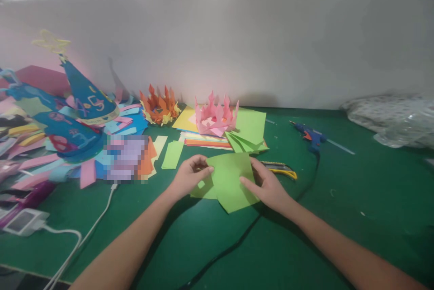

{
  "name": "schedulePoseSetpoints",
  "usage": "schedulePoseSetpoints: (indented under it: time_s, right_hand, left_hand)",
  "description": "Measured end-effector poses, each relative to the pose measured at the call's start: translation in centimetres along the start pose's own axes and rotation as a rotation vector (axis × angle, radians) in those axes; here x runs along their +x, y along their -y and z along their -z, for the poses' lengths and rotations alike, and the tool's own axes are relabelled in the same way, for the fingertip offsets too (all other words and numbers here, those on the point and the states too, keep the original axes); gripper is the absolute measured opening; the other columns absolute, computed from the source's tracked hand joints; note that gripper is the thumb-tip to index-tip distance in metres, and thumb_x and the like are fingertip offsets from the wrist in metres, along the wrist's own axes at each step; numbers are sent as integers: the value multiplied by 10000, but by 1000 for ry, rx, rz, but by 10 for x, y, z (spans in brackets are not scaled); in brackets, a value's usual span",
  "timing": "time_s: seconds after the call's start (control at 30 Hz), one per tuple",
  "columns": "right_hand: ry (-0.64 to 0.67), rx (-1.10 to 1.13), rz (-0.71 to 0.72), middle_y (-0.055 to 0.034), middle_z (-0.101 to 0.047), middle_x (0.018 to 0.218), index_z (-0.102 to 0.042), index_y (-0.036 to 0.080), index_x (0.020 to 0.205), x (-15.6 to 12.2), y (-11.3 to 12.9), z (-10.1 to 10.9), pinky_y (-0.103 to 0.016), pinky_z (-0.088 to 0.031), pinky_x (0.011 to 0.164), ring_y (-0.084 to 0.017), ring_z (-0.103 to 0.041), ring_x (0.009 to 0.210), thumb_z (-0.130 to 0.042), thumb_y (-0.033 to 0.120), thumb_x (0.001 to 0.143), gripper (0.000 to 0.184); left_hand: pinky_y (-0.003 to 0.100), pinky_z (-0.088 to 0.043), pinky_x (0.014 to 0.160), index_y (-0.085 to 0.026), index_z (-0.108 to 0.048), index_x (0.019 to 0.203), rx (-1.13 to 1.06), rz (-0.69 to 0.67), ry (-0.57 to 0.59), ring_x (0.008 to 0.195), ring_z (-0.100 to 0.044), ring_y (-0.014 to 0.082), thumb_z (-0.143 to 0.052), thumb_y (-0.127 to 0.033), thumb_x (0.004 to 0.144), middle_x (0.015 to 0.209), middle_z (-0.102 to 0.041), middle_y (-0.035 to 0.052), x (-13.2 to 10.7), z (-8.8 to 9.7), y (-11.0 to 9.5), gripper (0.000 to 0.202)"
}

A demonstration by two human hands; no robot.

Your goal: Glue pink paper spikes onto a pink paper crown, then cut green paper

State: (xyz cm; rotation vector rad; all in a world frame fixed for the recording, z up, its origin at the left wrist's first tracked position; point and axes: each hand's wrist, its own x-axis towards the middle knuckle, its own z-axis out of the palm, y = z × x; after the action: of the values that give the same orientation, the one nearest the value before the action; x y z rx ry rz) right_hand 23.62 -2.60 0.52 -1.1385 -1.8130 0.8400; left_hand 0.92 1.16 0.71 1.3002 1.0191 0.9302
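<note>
A light green sheet of paper [233, 181] is held up between my two hands, over the green table. My left hand [194, 175] pinches its upper left edge between thumb and fingers. On the right side, my right hand [266, 184] grips the sheet with the thumb in front and the fingers behind. Another green paper piece [203, 190] shows behind the sheet, below my left hand; I cannot tell whether it is held or lies on the table. A yellow utility knife [283, 170] lies just beyond my right hand.
Behind the hands stand a pink paper crown [217, 116] and an orange crown [159, 107] beside stacked coloured paper [251, 125]. A blue glue gun [311, 136] with a black cord lies right. Blue cone hats [90, 95] and felt pieces crowd the left, near a white cable [101, 217].
</note>
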Motion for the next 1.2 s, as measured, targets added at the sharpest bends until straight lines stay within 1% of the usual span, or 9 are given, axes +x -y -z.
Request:
schedulePoseSetpoints:
  time_s: [0.13,0.3,0.53,0.7,0.8,0.9,0.97,1.07,1.2]
  right_hand:
    - [77,-252,222,-73,-498,1136,-454,309,1294,-1,3,1,-384,-441,897,-202,-502,1045,-394,93,827,517]
    - [276,-395,345,-49,-344,1386,-391,331,1344,-2,2,-1,-404,-380,978,-217,-380,1224,-364,34,782,636]
    - [396,-451,225,-78,-306,1446,-367,307,1364,-4,8,-4,-441,-314,1032,-257,-317,1295,-473,348,877,501]
    - [336,-11,31,-74,-375,1406,-328,284,1372,-1,14,0,-403,-359,1002,-240,-397,1250,-499,438,853,567]
    - [291,234,-179,-88,-533,1240,-459,238,1271,8,14,-1,-352,-471,838,-224,-552,1058,-460,500,854,493]
    - [291,278,-329,-49,-646,893,-620,194,1035,17,12,-7,-298,-473,660,-184,-597,768,-506,530,810,420]
    - [310,268,-332,-7,-601,717,-648,172,834,23,12,-11,-258,-425,578,-141,-541,632,-577,504,765,346]
    - [300,209,-308,53,-414,527,-541,160,565,29,13,-16,-216,-300,475,-80,-384,497,-644,459,711,348]
    - [273,227,-351,65,-355,510,-544,152,573,32,13,-19,-209,-247,457,-66,-323,481,-655,457,693,346]
  left_hand:
    - [208,-445,550,-157,-535,739,-67,32,-18,536,-527,76,-708,-405,652,609,-529,-43,-2,-7,-6,314]
    - [222,-474,589,-148,-549,762,-184,105,-41,561,-537,79,-659,-485,685,641,-548,-25,-3,-12,-6,363]
    - [195,-463,594,-159,-554,836,-197,126,-44,617,-534,66,-753,-391,607,765,-558,-20,-5,-14,-5,382]
    - [209,-471,623,-150,-550,847,-233,140,-12,657,-551,78,-765,-337,603,752,-569,-13,-5,-15,-4,375]
    - [205,-467,598,-147,-544,857,-250,135,-3,643,-551,77,-776,-317,589,734,-564,-20,-5,-16,-4,393]
    - [207,-465,581,-143,-534,868,-253,125,11,624,-542,72,-781,-298,584,726,-555,-24,-5,-18,-3,407]
    - [206,-465,584,-139,-529,869,-255,123,15,626,-540,70,-781,-286,588,735,-557,-20,-5,-19,-3,405]
    - [203,-460,595,-139,-532,850,-258,111,-4,623,-534,62,-773,-288,602,730,-557,-23,-5,-19,-3,376]
    - [207,-455,608,-143,-543,833,-281,121,-20,619,-531,60,-772,-304,603,720,-567,-25,-5,-17,-2,362]
